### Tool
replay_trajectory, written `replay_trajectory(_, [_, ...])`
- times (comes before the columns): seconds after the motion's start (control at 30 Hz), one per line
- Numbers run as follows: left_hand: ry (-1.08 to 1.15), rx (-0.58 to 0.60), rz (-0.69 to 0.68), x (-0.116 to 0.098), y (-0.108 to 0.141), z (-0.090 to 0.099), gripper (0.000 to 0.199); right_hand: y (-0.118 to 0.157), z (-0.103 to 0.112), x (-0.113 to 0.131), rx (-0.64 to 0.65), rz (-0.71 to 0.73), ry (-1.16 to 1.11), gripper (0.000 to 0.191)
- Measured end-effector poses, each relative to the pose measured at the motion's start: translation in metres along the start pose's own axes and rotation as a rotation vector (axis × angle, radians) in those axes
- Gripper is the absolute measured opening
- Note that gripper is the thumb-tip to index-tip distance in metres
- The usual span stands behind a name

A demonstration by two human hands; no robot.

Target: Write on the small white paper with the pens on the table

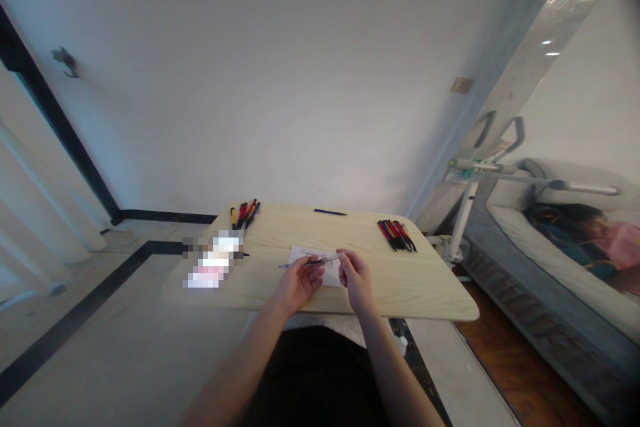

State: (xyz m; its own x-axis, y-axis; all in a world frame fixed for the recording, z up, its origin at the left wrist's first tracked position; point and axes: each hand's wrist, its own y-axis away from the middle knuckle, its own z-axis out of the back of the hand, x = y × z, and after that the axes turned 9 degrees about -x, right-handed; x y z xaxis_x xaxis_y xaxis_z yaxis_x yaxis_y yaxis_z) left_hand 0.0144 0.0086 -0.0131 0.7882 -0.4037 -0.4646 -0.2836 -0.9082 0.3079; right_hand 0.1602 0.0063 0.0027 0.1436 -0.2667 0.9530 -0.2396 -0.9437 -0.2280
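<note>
My left hand [299,283] is closed at the thumb and fingertips on the dark end of a slim pen [314,261]. My right hand [356,275] pinches the pale, see-through end of the same pen, so it lies almost level between both hands. Whether it is in one piece or two I cannot tell. Beneath the hands is a white sheet of paper [331,277] with writing on it, partly hidden by my fingers. The tip of another thin pen [283,266] sticks out left of my left hand.
On the light wooden table [410,287] lie a group of red, black and yellow pens [397,235] at right, another group of pens [246,213] at back left, and a single blue pen [330,212] at the back. A blurred-out bright object [215,263] is at left. A person lies on a bed at right.
</note>
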Motion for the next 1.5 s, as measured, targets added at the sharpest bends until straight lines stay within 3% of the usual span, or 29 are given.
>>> replay_trajectory(0.63, [-0.019,-0.054,-0.034,0.000,0.000,-0.005,0.010,-0.004,0.008,-0.003,-0.071,0.002,-0.064,0.028])
replay_trajectory(0.87, [-0.005,-0.077,-0.056,-0.001,0.002,-0.008,0.010,-0.009,0.022,-0.004,-0.178,0.044,-0.094,0.030])
replay_trajectory(1.0, [-0.014,-0.078,-0.066,-0.001,0.002,-0.009,0.010,-0.015,0.030,-0.010,-0.141,0.102,0.153,0.032])
replay_trajectory(1.27, [-0.007,-0.042,-0.069,-0.001,0.001,-0.006,0.011,-0.012,0.029,-0.011,0.094,0.411,0.857,0.034])
replay_trajectory(1.5, [-0.007,-0.045,-0.068,0.000,-0.001,-0.004,0.011,-0.009,0.027,-0.009,0.212,0.414,1.056,0.031])
